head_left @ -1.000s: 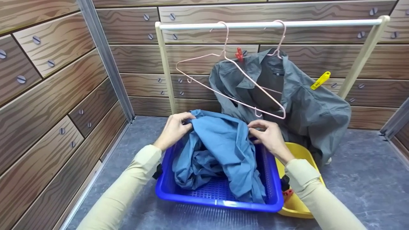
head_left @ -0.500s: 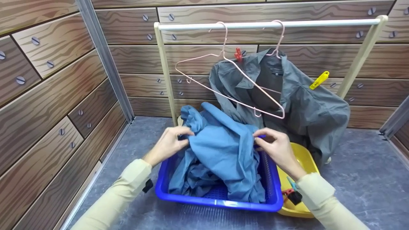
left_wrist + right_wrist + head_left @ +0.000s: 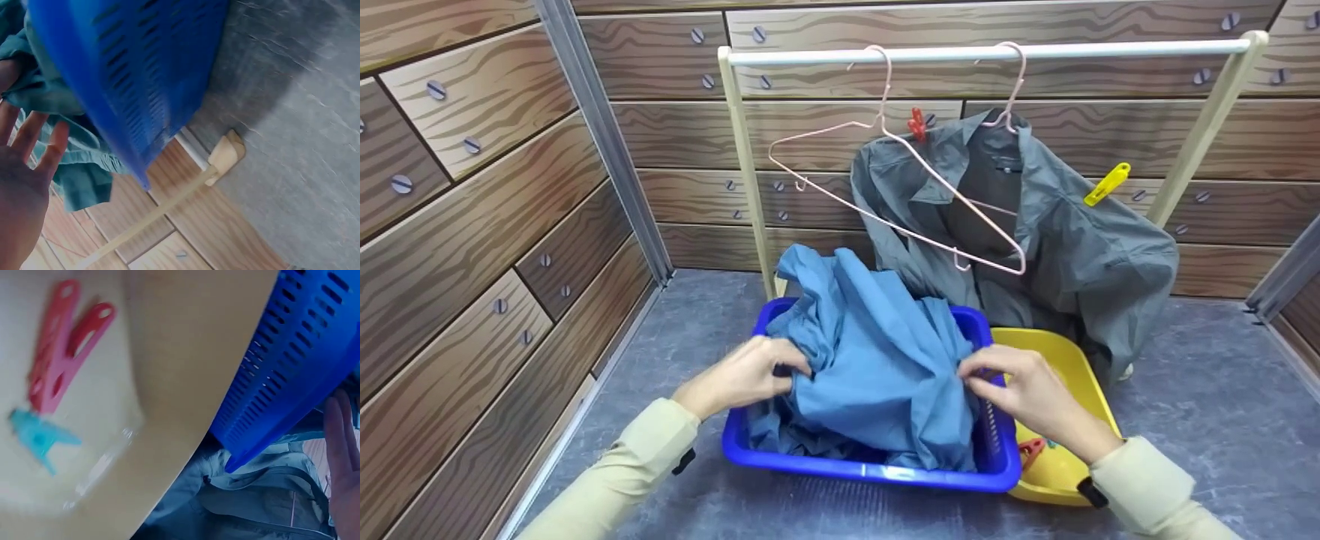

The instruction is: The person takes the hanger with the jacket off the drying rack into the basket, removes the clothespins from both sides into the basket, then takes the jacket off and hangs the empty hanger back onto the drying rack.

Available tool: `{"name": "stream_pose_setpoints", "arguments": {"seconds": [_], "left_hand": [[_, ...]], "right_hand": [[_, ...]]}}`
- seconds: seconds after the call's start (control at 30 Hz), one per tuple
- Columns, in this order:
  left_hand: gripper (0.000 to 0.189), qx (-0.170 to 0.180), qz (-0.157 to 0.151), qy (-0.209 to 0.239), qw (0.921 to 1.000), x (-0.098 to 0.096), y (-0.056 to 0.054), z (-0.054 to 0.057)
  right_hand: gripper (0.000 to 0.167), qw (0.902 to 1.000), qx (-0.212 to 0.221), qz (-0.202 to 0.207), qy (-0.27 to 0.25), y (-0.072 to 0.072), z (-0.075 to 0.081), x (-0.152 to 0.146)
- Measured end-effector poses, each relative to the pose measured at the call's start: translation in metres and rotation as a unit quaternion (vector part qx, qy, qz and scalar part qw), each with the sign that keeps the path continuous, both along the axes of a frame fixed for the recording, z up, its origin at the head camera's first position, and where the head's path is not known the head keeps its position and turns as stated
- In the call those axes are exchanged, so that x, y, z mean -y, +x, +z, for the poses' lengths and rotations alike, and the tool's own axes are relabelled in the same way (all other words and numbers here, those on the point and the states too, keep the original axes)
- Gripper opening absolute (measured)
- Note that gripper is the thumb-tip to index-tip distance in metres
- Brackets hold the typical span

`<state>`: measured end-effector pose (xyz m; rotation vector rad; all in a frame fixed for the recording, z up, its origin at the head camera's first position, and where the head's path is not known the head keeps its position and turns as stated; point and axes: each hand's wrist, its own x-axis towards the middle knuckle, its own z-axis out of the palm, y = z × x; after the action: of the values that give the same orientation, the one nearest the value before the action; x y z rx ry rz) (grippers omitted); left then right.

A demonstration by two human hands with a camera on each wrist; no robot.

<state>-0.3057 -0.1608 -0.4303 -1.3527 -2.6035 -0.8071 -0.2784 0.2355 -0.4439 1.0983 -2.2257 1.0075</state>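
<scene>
A rumpled blue garment [image 3: 870, 367] lies bunched in the blue plastic basket [image 3: 840, 471], part of it draped over the far rim. My left hand [image 3: 746, 379] pinches its left side between thumb and fingers, above the basket's left edge. On the opposite side my right hand [image 3: 1027, 386] pinches another fold of the cloth near the right rim. The left wrist view has my left hand [image 3: 25, 180] at the cloth beside the basket wall. Only part of my right hand [image 3: 344, 461] enters the right wrist view, at its right edge.
A pink hanger [image 3: 900, 225] hangs bare from the white rail [image 3: 810, 58]. Beside it a grey shirt [image 3: 1080, 247] hangs with a red clothespin [image 3: 916, 124] and a yellow clothespin [image 3: 1108, 184]. The yellow tub [image 3: 1065, 480] holds a red clothespin [image 3: 59, 349] and a turquoise clothespin [image 3: 39, 436].
Both hands have come down and toward the front of the basket, drawing the pinched cloth with them. The garment now spreads wider across the basket's front and covers more of its inside.
</scene>
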Motion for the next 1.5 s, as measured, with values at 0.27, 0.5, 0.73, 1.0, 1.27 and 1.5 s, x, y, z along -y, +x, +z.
{"name": "stream_pose_setpoints", "arguments": {"seconds": [0.27,0.5,0.73,1.0,1.27,1.5], "left_hand": [[0.024,0.039,0.025,-0.09,0.9949,0.006,0.012,-0.018],[0.029,0.046,0.029,-0.128,0.9903,0.005,0.019,-0.026],[0.029,0.02,0.019,-0.132,0.9909,0.007,0.023,-0.028],[0.033,0.033,0.039,-0.078,0.9956,0.014,0.027,-0.029],[0.036,0.033,0.114,0.102,0.9877,0.025,0.012,-0.025],[0.03,-0.027,0.183,0.122,0.9752,0.028,-0.011,-0.01]], "right_hand": [[0.028,0.9937,-0.037,0.014,0.105,-0.003,-0.012,-0.004],[0.021,0.9862,0.0,0.003,0.166,-0.001,-0.015,-0.009],[0.021,0.9797,0.011,-0.056,0.192,0.003,-0.014,-0.013],[0.019,0.9749,-0.003,-0.089,0.204,0.001,-0.013,-0.006],[0.017,0.9812,0.053,-0.132,0.13,-0.006,-0.002,-0.004],[0.014,0.9767,0.07,-0.159,0.125,-0.017,0.005,-0.011]]}}
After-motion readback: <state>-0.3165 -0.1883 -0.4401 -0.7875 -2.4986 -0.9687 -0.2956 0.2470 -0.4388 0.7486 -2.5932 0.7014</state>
